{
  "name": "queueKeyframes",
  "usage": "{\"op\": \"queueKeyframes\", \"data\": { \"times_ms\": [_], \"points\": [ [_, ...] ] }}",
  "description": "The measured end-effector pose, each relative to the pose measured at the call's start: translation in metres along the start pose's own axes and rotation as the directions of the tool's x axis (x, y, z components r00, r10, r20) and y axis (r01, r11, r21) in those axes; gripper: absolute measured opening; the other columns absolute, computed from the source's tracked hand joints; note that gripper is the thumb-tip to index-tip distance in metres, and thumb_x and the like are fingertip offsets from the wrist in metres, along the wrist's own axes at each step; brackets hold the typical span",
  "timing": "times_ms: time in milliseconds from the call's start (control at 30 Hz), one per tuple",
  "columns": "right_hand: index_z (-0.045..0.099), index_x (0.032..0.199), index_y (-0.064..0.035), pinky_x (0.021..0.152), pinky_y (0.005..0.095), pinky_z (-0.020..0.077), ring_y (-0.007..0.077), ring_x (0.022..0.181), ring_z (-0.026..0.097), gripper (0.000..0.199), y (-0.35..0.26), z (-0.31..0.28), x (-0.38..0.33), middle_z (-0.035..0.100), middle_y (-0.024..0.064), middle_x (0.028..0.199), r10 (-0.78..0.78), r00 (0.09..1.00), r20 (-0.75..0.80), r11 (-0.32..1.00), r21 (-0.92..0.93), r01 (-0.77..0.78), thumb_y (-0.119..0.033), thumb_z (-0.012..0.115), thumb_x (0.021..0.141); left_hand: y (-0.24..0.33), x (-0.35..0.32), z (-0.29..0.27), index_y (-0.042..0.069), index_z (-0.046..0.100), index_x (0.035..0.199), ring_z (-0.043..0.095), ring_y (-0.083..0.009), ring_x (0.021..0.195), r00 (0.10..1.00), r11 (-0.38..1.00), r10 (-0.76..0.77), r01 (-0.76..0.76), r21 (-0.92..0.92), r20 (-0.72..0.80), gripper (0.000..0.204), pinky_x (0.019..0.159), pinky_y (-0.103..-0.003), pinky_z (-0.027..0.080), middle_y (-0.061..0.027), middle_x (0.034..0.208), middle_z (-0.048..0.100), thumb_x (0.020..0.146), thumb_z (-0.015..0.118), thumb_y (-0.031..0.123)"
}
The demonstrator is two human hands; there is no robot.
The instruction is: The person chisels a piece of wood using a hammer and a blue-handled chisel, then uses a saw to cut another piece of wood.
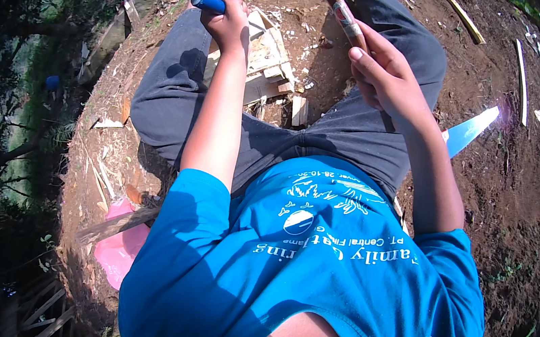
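Note:
My left hand is closed round the blue handle of a chisel. The rounded handle end sticks out to the left of the fist, and the blade is mostly hidden. In my right hand is a hammer, gripped along its wooden handle with the thumb on top. Its dark head is at the upper edge, raised and tilted to the left. Between my bent legs lies a pale wooden workpiece, just right of my left forearm. A small wood block lies at its near end.
Beyond my right forearm, a saw blade glints on the brown soil. Thin wood strips lie farther right. At left, a wooden stick crosses a pink plastic object. Wood chips are scattered about, and dark greenery borders the left.

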State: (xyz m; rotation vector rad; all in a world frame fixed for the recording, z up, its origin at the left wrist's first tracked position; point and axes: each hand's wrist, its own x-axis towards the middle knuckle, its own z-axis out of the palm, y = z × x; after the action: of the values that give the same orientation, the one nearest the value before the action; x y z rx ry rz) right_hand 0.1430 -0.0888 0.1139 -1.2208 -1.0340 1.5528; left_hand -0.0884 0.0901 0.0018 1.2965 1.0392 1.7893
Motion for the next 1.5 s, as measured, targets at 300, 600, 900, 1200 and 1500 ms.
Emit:
{"op": "queueKeyframes", "data": {
  "times_ms": [300,600,900,1200,1500],
  "points": [
    [0.036,0.160,-0.0132,0.046,0.0192,0.0292,0.0005,0.056,0.033,0.058,0.021,-0.017,0.002,0.037,-0.0090,0.074,0.034,0.999,-0.004,0.999,0.042,-0.033,-0.025,0.058,0.107,0.029,0.002,0.002,0.008,0.046,0.081,0.042,-0.0079,0.046,0.949,0.920,-0.286,0.312,-0.239,0.136,0.034,0.043,-0.025,0.034,0.0009,0.059,0.045,0.106,0.060,0.025],
    [0.043,0.156,-0.0129,0.045,0.0214,0.0259,0.0001,0.052,0.034,0.053,0.035,-0.022,0.000,0.042,-0.0099,0.073,0.083,0.996,-0.019,0.996,0.042,-0.082,-0.026,0.058,0.107,0.006,0.012,0.018,0.009,0.043,0.075,0.046,-0.0091,0.049,0.984,0.994,-0.108,0.109,0.003,0.139,0.039,0.044,-0.027,0.037,-0.0002,0.060,0.047,0.104,0.064,0.025],
    [0.042,0.157,-0.0139,0.048,0.0196,0.0309,0.0004,0.058,0.038,0.057,0.030,-0.041,-0.008,0.044,-0.0076,0.077,0.060,0.992,-0.109,0.997,0.044,-0.055,-0.029,0.060,0.106,0.033,0.016,0.021,0.009,0.044,0.078,0.041,-0.0099,0.051,0.926,0.923,-0.232,0.306,-0.234,0.297,0.041,0.048,-0.027,0.034,0.0006,0.063,0.044,0.104,0.065,0.034],
    [0.056,0.140,-0.0124,0.050,0.0200,0.0358,0.0024,0.059,0.044,0.037,0.060,-0.166,-0.030,0.053,-0.0036,0.080,-0.071,0.681,-0.729,0.993,0.009,0.114,-0.026,0.057,0.106,0.076,-0.063,-0.034,0.009,0.053,0.089,0.051,-0.0156,0.076,0.854,0.762,-0.363,0.503,-0.408,0.374,0.034,0.073,-0.035,0.045,-0.0035,0.082,0.052,0.104,0.062,0.038],
    [0.058,0.143,-0.0019,0.085,0.0309,0.0535,0.0172,0.103,0.069,0.051,0.242,-0.261,-0.032,0.072,0.0113,0.123,0.074,0.591,-0.803,0.895,-0.209,-0.395,-0.030,0.061,0.101,0.101,-0.141,-0.061,0.003,0.062,0.103,0.055,-0.0249,0.105,0.763,0.950,-0.241,0.059,0.306,0.600,0.034,0.097,-0.036,0.044,-0.0111,0.107,0.057,0.102,0.066,0.037]
  ]
}}
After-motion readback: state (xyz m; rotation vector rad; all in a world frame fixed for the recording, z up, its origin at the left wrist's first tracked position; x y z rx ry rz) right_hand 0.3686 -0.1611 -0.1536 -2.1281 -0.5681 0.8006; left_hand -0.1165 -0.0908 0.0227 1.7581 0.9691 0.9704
